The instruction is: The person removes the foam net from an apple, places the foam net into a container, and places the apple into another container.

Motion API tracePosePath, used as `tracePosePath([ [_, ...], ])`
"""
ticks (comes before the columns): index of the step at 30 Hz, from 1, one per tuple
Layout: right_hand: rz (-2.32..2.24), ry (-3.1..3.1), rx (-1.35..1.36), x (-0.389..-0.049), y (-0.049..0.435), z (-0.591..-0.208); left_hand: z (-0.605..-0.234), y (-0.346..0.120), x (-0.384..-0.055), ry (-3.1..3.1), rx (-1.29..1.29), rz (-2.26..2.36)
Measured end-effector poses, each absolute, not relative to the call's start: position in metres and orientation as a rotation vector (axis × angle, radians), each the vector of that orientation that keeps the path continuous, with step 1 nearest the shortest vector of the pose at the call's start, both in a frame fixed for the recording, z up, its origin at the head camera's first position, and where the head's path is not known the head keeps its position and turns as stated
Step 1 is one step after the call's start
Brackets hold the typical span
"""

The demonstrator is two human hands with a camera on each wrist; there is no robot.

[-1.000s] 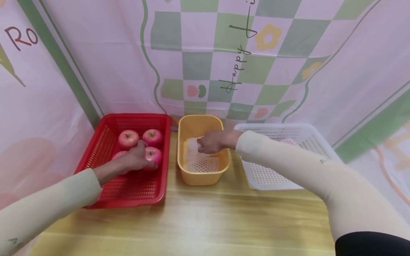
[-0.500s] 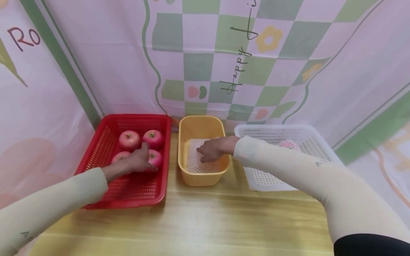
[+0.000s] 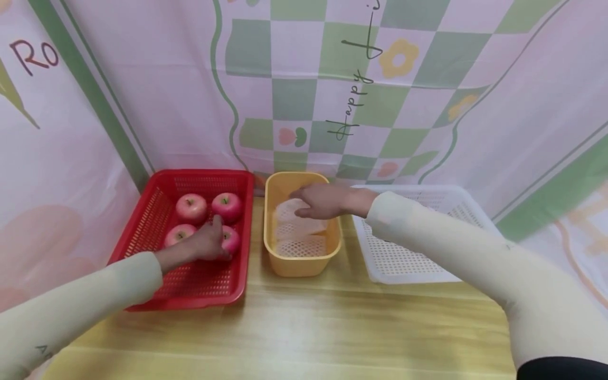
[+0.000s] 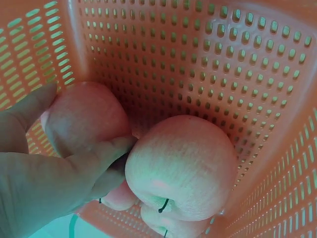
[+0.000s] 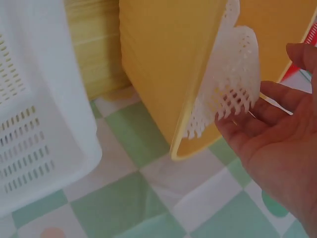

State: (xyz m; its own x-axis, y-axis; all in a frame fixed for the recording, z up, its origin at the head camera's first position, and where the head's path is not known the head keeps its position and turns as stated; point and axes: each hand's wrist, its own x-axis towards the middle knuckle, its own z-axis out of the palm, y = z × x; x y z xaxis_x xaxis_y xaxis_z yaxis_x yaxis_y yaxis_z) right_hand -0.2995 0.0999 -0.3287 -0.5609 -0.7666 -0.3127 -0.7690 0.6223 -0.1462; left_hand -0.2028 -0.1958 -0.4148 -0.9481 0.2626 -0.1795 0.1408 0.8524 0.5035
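Note:
In the head view my left hand (image 3: 205,244) is inside the red basket (image 3: 142,227), gripping the front right apple (image 3: 230,240). The left wrist view shows its fingers and thumb around that pink apple (image 4: 84,116), beside another apple (image 4: 183,166). My right hand (image 3: 328,200) is over the back of the yellow bin (image 3: 299,266). Several white foam fruit nets (image 3: 300,247) lie in the bin. In the right wrist view the fingers of my right hand (image 5: 277,129) are extended at the edge of a foam net (image 5: 235,69), with the thumb held apart.
A white basket (image 3: 404,264) stands right of the bin, partly hidden by my right sleeve. Two more apples, a back left one (image 3: 191,208) and a back right one (image 3: 227,207), sit in the red basket. A patterned cloth (image 3: 294,100) hangs close behind the containers.
My right hand has risen from the bin's middle toward its back, spreading thumb and fingers and uncovering the nets. My left hand has shifted slightly toward me, still on the same apple.

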Motion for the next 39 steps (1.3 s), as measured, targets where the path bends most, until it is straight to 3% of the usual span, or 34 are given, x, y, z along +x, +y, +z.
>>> tracePosePath([
  [17,-0.253,2.721,-1.335,-0.293,0.169,-0.308,-0.419,-0.192,-0.205,2.88,0.337,0.513],
  [25,-0.262,2.804,-1.162,-0.285,0.215,-0.3,-0.425,-0.198,-0.206,2.949,0.401,0.485],
  [39,-0.2,2.979,-0.955,-0.275,0.279,-0.312,-0.41,-0.196,-0.205,2.831,0.281,0.448],
])
